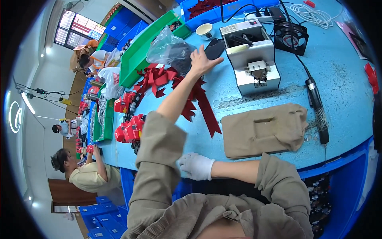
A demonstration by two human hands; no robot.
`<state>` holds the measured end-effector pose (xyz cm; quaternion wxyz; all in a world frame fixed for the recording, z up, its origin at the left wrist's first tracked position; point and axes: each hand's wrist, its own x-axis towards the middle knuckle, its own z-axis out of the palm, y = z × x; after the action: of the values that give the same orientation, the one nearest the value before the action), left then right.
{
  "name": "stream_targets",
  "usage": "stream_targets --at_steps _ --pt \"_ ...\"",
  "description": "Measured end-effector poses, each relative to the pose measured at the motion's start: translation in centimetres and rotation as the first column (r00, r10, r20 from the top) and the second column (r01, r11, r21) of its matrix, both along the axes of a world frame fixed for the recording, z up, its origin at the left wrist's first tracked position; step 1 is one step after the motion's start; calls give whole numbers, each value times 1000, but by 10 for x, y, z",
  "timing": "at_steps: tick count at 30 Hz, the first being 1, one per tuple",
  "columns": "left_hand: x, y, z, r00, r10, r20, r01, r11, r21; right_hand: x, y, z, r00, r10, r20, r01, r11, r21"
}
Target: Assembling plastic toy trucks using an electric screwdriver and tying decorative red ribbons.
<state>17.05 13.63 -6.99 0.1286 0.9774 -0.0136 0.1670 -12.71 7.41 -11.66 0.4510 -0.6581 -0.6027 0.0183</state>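
Note:
My left hand [202,63] is bare and reaches over the far side of the table, its fingers spread apart and nothing in its grasp. It is between a clear plastic bag [161,47] of dark contents and a black flat phone-like object [214,48]. Dark red ribbon bows [159,77] lie below it, one long tail [205,109] trailing toward me. My right hand [195,166], in a white glove, rests at the near table edge with its fingers curled in. No object shows in it. To its right lies a folded brown cloth bundle [262,129].
A grey metal machine [254,59] stands at the back, beside a black fan [290,36]. A black corded hand tool [317,109] lies to the right. Red toy-like vehicles [130,128] and a green tray [137,55] are at left. Farther left a co-worker [89,171] handles a red part.

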Motion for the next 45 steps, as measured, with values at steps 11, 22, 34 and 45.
stream_targets --at_steps 11,22,34,45 --pt "-68 111 27 929 -337 -152 369 858 356 5 -6 4 999 35 -17 -35 999 11" --pt "-91 105 63 932 -294 212 251 945 210 4 -4 3 993 82 -82 -75 994 78" --pt "-310 41 59 633 -756 -164 742 654 -147 -55 -45 5 956 -78 -283 91 995 33" --pt "-381 -57 18 854 -510 -103 300 645 -703 -132 -116 38 73 -98 -992 828 561 6"
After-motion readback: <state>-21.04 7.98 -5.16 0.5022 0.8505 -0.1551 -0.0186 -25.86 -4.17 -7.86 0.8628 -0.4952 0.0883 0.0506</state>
